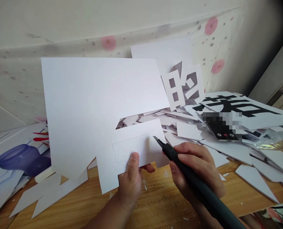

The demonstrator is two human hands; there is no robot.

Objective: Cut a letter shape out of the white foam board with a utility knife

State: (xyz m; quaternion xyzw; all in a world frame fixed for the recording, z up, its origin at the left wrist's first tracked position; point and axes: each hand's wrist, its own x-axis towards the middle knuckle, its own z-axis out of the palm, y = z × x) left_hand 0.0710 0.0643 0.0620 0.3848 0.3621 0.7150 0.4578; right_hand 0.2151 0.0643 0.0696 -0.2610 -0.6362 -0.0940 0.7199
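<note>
My left hand [131, 178] grips a large white foam board [89, 95] by its lower edge, thumb on the front and fingers behind. The board stands tilted up above the table, with notches along its edge and a slot on its right side. A thin rectangular outline is scored near my thumb. In my right hand [198, 168] is a black craft knife [191, 178], held like a pen. Its blade tip is close to the right end of the scored rectangle; whether it touches the board I cannot tell.
White board offcuts [189, 131] litter the wooden table [155, 203]. Behind stands a cut-out character [176, 90]. A phone [223, 127] lies at right beside a sheet with a black printed character [241, 108]. A purple translucent container [19, 159] and red-handled tool [40, 139] are at left.
</note>
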